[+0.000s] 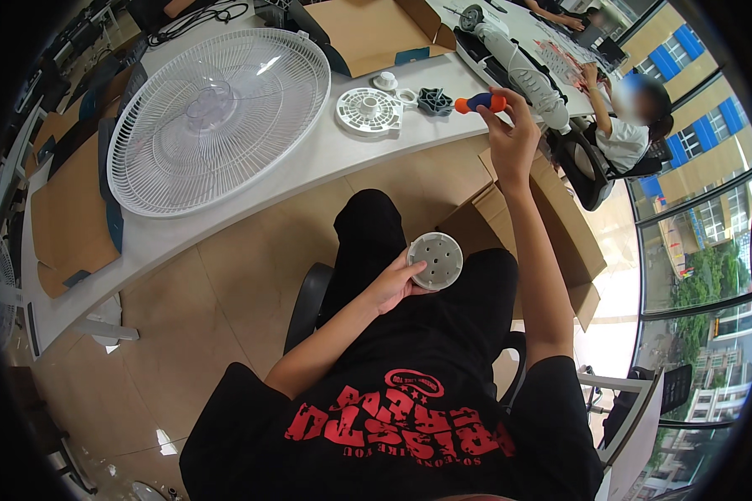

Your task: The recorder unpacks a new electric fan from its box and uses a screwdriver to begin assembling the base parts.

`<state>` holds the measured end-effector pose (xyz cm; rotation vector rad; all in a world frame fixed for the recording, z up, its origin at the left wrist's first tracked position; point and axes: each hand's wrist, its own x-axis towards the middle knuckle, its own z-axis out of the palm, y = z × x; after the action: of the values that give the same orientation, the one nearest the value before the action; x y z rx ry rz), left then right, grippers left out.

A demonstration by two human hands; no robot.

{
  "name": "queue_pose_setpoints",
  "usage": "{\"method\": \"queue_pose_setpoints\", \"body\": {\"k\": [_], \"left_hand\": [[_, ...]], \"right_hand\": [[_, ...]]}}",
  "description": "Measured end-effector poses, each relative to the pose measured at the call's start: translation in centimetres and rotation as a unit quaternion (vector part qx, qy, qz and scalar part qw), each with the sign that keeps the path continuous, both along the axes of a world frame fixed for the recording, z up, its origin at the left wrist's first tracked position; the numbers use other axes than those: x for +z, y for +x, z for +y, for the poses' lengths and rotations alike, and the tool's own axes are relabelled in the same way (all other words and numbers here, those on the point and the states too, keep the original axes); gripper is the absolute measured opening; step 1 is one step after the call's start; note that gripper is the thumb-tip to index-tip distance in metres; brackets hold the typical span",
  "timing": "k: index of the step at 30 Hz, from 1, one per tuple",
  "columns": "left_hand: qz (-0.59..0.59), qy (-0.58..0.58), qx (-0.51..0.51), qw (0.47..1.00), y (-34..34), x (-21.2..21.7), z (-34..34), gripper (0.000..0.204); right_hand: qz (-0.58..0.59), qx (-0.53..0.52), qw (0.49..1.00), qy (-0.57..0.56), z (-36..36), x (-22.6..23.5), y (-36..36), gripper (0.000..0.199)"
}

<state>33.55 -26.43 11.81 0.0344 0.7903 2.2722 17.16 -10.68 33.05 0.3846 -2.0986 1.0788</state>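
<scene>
Over my lap, my left hand (393, 282) is closed on a round white plastic disc (437, 260) with several small holes in its face; the thumb lies on its rim. My right hand (514, 129) is raised above the table's front edge at the right. Between its fingers is a short orange-and-blue screwdriver (479, 103), lying sideways; no shaft can be made out. Just left of it on the table sit a dark knob-like part (434, 102), a white slotted round plastic plate (369, 112) and a small white cap (385, 81).
A large white fan grille (217, 117) takes up the table's (251, 203) left part. Open cardboard lies beside it (73, 221) and behind (372, 33). A white fan body (518, 67) lies at the right. A cardboard box (551, 225) stands below. A person (631, 134) sits farther right.
</scene>
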Motion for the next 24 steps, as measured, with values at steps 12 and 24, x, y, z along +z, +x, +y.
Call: {"method": "queue_pose_setpoints", "body": {"k": [12, 24], "left_hand": [[-0.002, 0.001, -0.006, 1.0, -0.2, 0.0, 0.0, 0.053], [-0.042, 0.028, 0.001, 0.999, 0.0, -0.5, -0.2, 0.051]], "right_hand": [[0.026, -0.006, 1.0, 0.007, -0.1, 0.1, -0.5, 0.034], [0.035, -0.007, 0.999, -0.009, 1.0, 1.2, 2.9, 0.035]]}}
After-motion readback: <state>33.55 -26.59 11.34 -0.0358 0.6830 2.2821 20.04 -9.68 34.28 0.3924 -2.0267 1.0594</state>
